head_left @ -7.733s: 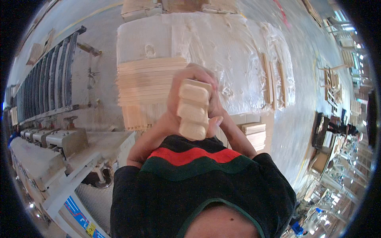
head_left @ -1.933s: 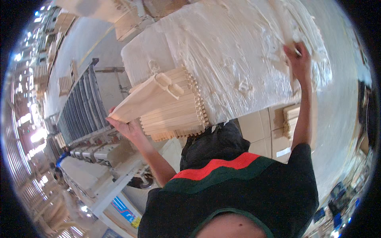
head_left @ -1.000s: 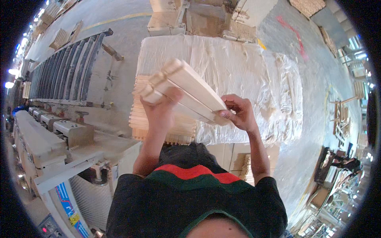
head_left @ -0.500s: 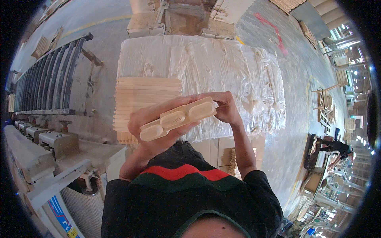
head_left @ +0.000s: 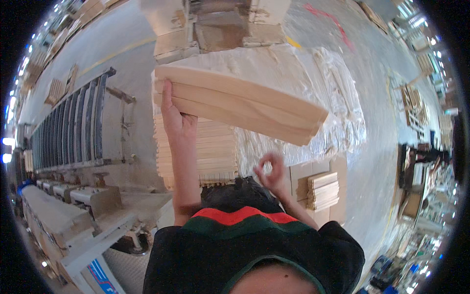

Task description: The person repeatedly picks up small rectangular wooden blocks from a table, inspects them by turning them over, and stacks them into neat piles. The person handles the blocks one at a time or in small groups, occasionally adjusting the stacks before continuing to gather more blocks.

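Note:
A small bundle of pale wooden boards (head_left: pixel 240 105) is in my left hand (head_left: pixel 177 115), which grips it near its left end, the thumb lying across the face. The boards lie against one another and slant down to the right, above a plastic-wrapped stack. My right hand (head_left: pixel 271 172) is apart from the boards, below their right end. It is blurred, with loosely curled fingers, a gap inside them and nothing visible in it. Under my left forearm, a pile of similar wooden slats (head_left: pixel 210 147) rests at the left side of the wrapped stack (head_left: pixel 338 103).
Another small bundle of slats (head_left: pixel 323 191) sits on cardboard (head_left: pixel 299 179) at the near right. A roller conveyor (head_left: pixel 71 125) stands on the left, with a machine (head_left: pixel 61 215) nearer me. On the far right a person (head_left: pixel 433 156) is beside a workbench.
The boards turned from end-on to lengthwise and moved up and away from my body. My right hand let go of them and dropped nearer to me; my left hand kept its hold.

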`<action>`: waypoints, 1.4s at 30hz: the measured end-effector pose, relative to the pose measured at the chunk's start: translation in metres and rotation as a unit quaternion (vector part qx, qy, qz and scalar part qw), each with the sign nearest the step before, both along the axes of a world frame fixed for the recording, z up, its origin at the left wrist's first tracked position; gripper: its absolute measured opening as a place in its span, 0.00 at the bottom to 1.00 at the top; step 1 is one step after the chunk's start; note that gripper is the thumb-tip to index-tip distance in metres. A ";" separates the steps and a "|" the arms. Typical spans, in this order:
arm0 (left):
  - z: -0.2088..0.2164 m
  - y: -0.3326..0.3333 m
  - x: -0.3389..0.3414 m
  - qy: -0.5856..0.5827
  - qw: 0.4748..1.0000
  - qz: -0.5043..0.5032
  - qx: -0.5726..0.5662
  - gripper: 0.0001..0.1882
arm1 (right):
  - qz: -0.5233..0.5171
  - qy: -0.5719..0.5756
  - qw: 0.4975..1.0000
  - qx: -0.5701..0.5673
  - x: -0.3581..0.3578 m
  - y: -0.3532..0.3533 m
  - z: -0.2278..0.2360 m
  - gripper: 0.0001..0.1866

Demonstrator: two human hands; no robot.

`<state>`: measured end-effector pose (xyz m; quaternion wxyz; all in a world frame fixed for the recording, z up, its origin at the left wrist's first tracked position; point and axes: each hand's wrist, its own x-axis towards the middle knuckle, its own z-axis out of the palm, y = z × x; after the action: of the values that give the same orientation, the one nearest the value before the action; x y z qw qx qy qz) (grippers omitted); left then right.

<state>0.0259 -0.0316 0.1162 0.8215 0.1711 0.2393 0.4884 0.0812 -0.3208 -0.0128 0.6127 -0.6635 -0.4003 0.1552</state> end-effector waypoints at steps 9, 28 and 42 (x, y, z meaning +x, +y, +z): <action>-0.107 -0.027 0.070 0.008 0.975 -0.210 -0.067 0.22 | 0.059 -0.172 0.962 0.204 0.117 0.072 0.120 0.76; -0.159 -0.162 0.068 0.287 0.882 -0.244 0.282 0.42 | -0.145 -0.037 0.988 0.046 0.107 0.017 0.006 0.57; -0.084 -0.179 0.096 0.325 0.722 -0.276 0.545 0.22 | -0.064 -0.049 0.996 0.032 0.120 0.007 -0.024 0.66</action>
<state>0.1220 -0.2109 0.0322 0.5572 0.7959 0.1265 0.2002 0.2017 -0.3136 -0.0364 0.6221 -0.6748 -0.3910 0.0700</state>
